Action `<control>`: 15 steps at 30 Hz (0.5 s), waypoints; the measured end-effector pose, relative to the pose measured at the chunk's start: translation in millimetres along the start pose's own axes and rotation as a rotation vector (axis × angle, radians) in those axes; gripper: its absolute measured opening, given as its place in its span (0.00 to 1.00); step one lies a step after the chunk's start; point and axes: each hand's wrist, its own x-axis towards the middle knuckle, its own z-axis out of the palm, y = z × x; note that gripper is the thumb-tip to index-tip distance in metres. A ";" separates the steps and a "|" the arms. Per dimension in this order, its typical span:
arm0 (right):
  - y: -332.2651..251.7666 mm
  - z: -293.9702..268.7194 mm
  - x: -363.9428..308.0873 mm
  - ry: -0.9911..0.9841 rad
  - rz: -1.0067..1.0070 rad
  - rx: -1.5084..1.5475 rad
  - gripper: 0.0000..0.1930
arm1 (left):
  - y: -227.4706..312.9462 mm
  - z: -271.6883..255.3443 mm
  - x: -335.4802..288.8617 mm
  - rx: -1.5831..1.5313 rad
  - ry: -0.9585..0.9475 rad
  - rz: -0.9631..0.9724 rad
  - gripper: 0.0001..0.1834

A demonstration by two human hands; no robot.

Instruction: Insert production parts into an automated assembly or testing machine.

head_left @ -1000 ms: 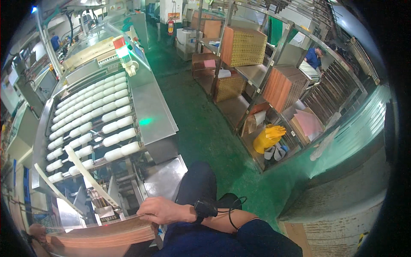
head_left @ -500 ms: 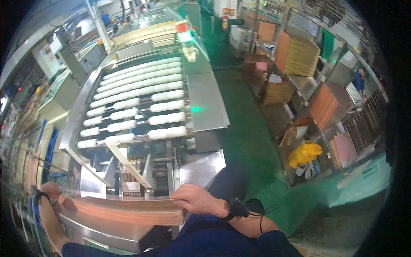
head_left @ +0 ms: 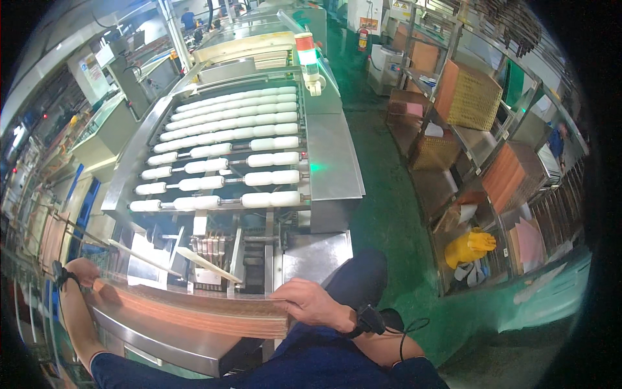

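A thick stack of thin copper-coloured panels (head_left: 194, 312) stretches between my hands, standing on edge across the front of a roller machine. My left hand (head_left: 83, 271) grips its left end, with the fingers partly hidden. At the right end my right hand (head_left: 310, 301) is closed on the top corner, thumb and fingers over the edge. Just under the stack is a steel ledge (head_left: 194, 353). Beyond it, two pale bars (head_left: 210, 264) slant out from the machine's near end. Rows of white rollers (head_left: 230, 149) lie behind them.
A steel side cover (head_left: 330, 155) runs along the machine's right, below a lit signal lamp (head_left: 308, 58). Right of the green floor stands a rack (head_left: 463, 146) with stacked panels (head_left: 470, 94) and yellow gloves (head_left: 471, 247). A fire extinguisher (head_left: 363, 39) is farther back.
The two pale bars at the machine's near end have swung down to a flatter slant. My view has shifted slightly left and up. Both hands keep their hold on the stack.
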 end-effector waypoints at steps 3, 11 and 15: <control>-2.0 2.5 0.6 0.023 0.062 -0.102 0.09 | 54.7 -52.2 69.1 -0.683 0.089 -0.192 0.15; -1.5 0.5 -0.7 -0.011 0.060 -0.113 0.10 | 145.8 -150.2 2.4 -1.165 0.101 -0.527 0.08; -0.5 -1.5 -5.4 -0.011 0.105 -0.150 0.10 | 160.7 -167.1 21.6 -1.184 0.123 -0.517 0.13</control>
